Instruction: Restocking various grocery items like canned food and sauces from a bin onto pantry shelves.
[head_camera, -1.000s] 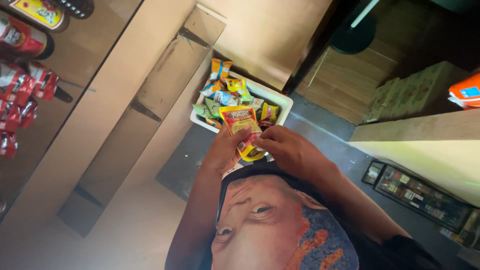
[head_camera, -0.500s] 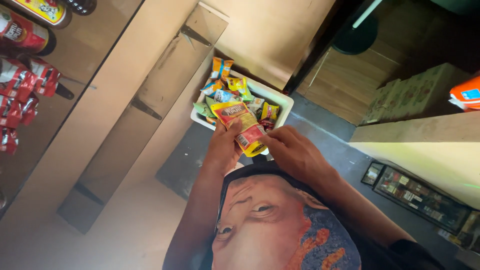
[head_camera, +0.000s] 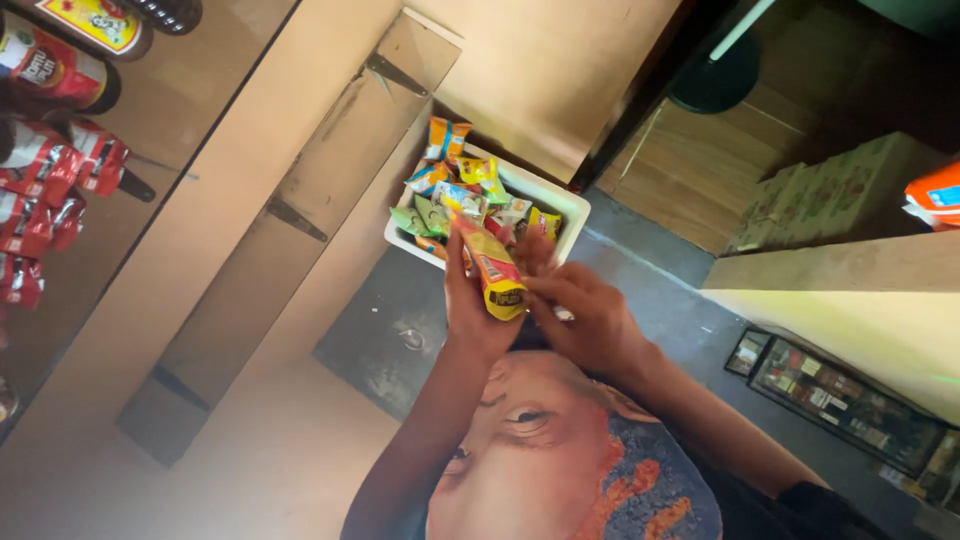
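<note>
1. Yellow-and-red snack packet (head_camera: 487, 267): held between both hands, above the near edge of the white tub (head_camera: 566, 200); long axis slants from tub toward the person.
2. Left hand (head_camera: 472, 310): fingers closed on the packet's side.
3. Right hand (head_camera: 585, 318): fingers pinched on its lower end.
4. Tub: holds assorted packets.
</note>
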